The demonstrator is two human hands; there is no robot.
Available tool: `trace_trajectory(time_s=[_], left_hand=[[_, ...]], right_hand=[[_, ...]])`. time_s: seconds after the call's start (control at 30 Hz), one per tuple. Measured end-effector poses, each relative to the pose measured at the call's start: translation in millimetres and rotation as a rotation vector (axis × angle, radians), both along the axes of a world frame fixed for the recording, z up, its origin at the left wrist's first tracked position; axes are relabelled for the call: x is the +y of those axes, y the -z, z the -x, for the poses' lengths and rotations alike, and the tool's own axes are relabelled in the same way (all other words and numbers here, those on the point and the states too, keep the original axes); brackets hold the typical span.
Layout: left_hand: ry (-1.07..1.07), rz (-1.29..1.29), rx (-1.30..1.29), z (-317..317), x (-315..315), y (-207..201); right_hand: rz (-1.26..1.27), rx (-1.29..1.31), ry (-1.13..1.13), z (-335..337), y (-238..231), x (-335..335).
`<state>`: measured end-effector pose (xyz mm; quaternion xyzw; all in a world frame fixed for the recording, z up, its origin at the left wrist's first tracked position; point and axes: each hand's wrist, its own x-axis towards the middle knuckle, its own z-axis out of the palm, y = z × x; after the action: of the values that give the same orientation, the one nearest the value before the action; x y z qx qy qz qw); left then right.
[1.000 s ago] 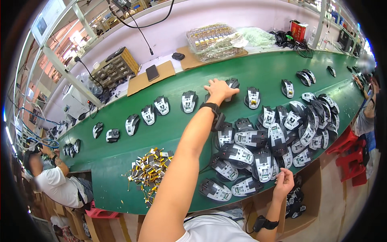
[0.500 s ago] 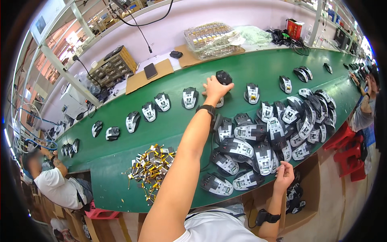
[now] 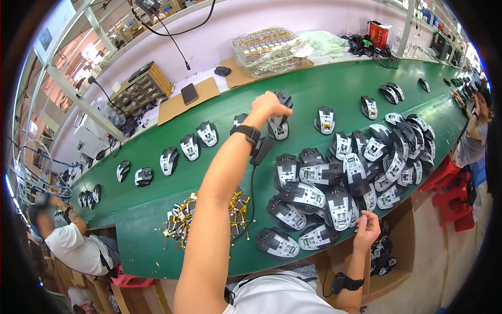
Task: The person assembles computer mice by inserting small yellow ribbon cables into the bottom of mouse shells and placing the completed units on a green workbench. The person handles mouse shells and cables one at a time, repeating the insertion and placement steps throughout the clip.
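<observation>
Compared with half a second ago, your left hand (image 3: 269, 105) has moved a little to the left, carrying a dark mouse (image 3: 284, 98) with it. Its knuckles are now raised, and the black-and-white mouse (image 3: 278, 128) just below it shows far more of its pale face. Your left forearm has swung left too: it now crosses the middle of the battery heap (image 3: 178, 222), leaving yellow-and-silver cells visible on both sides, and your wrist and hand hide most of another mouse (image 3: 239, 119) that was uncovered before. Your right hand (image 3: 367, 226) has stayed almost where it was.

You have the dark mouse pinched between your left thumb and fingers, at the far end of your reach over the green bench (image 3: 138, 238). It lies against the right side of that hand, well apart from your right one. A mouse with a yellow piece inside (image 3: 324, 120) lies further right in the same row.

Your right fingers are half curled at the near edge of the mouse pile (image 3: 340, 206), just beside its closest shells; they are too small here for you to tell whether the tips pinch anything.
</observation>
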<state>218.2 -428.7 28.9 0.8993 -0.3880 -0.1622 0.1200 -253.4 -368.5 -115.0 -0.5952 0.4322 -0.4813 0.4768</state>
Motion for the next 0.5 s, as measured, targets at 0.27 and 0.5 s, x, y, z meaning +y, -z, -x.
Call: trace_trajectory(time_s=[0.27,0.5], left_hand=[[-0.219,-0.152,-0.016,8.6,-8.9,29.1],[-0.282,0.044,-0.069,33.6,-12.1,45.6]], right_hand=[[-0.002,0.028,-0.019,-6.0,-9.6,0.6],[0.032,0.063,0.035,-5.2,-5.3,1.5]])
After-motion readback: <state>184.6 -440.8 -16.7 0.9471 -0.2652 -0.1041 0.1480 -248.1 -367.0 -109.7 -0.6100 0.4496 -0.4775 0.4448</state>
